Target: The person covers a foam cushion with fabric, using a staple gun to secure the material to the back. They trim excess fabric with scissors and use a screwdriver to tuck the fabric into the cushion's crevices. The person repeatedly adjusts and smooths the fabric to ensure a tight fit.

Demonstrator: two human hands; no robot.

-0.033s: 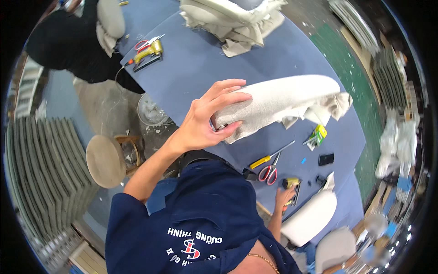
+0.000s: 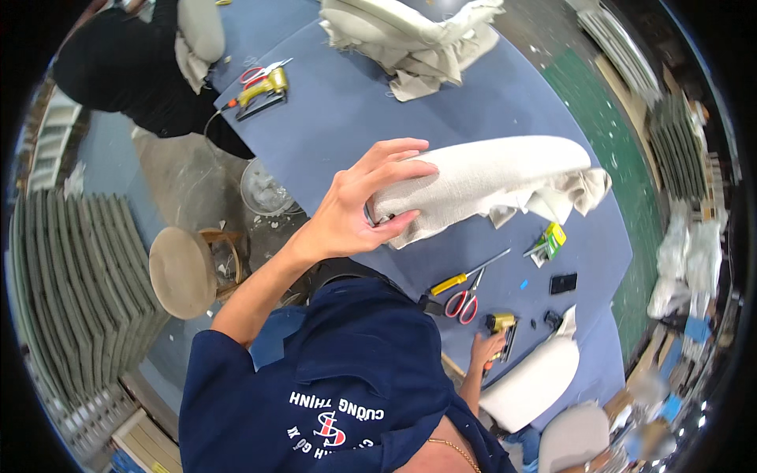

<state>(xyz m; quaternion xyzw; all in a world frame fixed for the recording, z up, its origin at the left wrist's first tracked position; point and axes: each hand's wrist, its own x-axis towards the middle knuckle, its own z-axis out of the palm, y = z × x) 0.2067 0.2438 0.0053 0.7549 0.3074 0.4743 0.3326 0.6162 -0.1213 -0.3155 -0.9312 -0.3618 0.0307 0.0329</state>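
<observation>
My left hand grips the near end of a cream fabric-covered cushion piece, fingers over its top and thumb along its near side. Loose cloth hangs in folds from the far right edge of this piece, over the blue-grey table. At the lower right, my right hand is closed around the handle of a yellow and black staple gun lying low at the table. Left of the gun are red-handled scissors and a yellow-handled screwdriver.
A black phone and a green-yellow small box lie to the right. Another cream padded piece sits near my right arm. Across the table are a cloth-draped piece, a second staple gun and a person in black.
The whole view has shifted slightly. Both hands keep their holds on the cushion piece and the staple gun.
</observation>
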